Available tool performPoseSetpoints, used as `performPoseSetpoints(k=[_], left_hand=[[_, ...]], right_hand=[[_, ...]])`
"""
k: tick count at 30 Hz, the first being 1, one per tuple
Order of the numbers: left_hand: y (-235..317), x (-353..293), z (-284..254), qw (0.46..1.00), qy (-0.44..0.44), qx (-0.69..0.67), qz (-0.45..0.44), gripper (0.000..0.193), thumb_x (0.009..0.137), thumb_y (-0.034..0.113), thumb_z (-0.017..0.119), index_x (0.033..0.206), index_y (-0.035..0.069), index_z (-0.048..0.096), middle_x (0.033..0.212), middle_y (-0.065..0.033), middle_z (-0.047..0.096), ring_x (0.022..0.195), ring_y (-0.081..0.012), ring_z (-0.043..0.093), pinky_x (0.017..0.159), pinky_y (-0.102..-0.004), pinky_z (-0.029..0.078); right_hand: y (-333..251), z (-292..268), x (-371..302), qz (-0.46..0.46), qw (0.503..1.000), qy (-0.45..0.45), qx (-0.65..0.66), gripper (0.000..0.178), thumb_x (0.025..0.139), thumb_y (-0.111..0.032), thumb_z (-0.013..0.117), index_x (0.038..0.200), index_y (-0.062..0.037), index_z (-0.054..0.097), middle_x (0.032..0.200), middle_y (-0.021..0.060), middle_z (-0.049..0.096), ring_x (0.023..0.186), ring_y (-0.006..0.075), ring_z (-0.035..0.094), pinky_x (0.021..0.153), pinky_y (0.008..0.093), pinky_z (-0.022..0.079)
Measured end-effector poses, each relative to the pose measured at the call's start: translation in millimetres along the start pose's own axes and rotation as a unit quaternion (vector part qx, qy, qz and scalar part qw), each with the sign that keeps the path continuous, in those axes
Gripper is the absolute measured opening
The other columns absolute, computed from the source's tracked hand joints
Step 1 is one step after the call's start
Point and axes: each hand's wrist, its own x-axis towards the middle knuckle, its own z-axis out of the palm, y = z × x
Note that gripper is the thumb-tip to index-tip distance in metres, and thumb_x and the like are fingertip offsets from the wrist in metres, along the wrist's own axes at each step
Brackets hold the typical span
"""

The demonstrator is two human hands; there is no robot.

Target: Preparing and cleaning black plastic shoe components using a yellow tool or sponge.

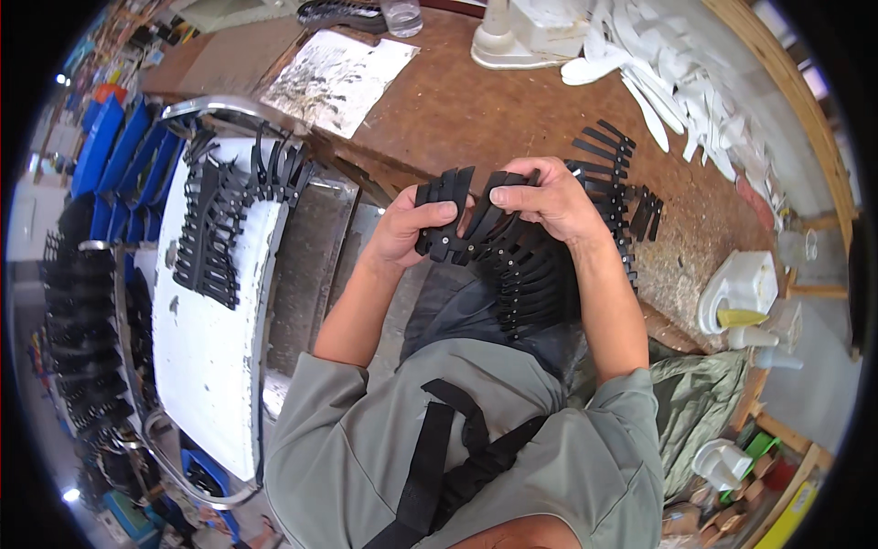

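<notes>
A chain of black strap pieces [521,284], joined by small metal rivets, drapes over my lap and rises to my hands. My left hand [402,229] is closed on the flat strap ends at its left, thumb on top. My right hand [549,201] pinches neighbouring straps of the same chain between thumb and fingers. A narrow gap shows between the two held groups of straps. Right of my right hand, more black straps [605,151] lie fanned out on the brown workbench [457,101]. A small separate group of straps [647,215] lies beside them.
To my left, a white board [206,366] on a metal-framed stand bears more riveted black straps [210,233]. Blue bins [101,137] stand beyond it. On the bench are a smudged white sheet [343,78], a clear cup [402,16], white flat pieces [640,55] and a white container [745,288].
</notes>
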Motion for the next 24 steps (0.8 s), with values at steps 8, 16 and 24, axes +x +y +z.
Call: performPoseSetpoints(k=[8, 16, 24], left_hand=[[-17.4, -2.0, -37.0, 0.964, 0.265, 0.002, -0.012, 0.035, 0.083, 0.012, 0.065, 0.113, -0.002, 0.054, 0.096, -0.0104, 0.063, 0.086, -0.0162, 0.061, 0.077, -0.0296, 0.049], [44.9, 1.3, 8.4, 0.945, -0.053, 0.322, 0.033, 0.073, 0.078, 0.000, 0.067, 0.139, -0.001, 0.028, 0.135, -0.0181, 0.043, 0.125, -0.0250, 0.044, 0.104, -0.0359, 0.036], [55.6, 36.8, 17.4, 0.846, -0.125, 0.478, -0.200, 0.023, 0.083, 0.012, 0.069, 0.100, -0.002, 0.065, 0.082, 0.0020, 0.062, 0.074, -0.0044, 0.052, 0.063, -0.0219, 0.042]], right_hand=[[23.0, 41.2, 5.2, -0.148, 0.959, 0.150, -0.188, 0.009, 0.079, -0.003, 0.068, 0.088, 0.0010, 0.068, 0.080, 0.0029, 0.063, 0.073, 0.0085, 0.058, 0.065, 0.0216, 0.045], [11.7, 39.5, 9.7, -0.134, 0.962, 0.108, -0.211, 0.009, 0.079, -0.003, 0.068, 0.087, 0.0012, 0.069, 0.082, 0.0036, 0.064, 0.074, 0.0081, 0.058, 0.066, 0.0216, 0.045], [-3.1, 44.8, -5.1, -0.063, 0.972, 0.179, -0.137, 0.008, 0.078, -0.002, 0.068, 0.084, 0.0027, 0.068, 0.081, 0.0042, 0.064, 0.071, 0.0085, 0.058, 0.064, 0.0218, 0.046]])
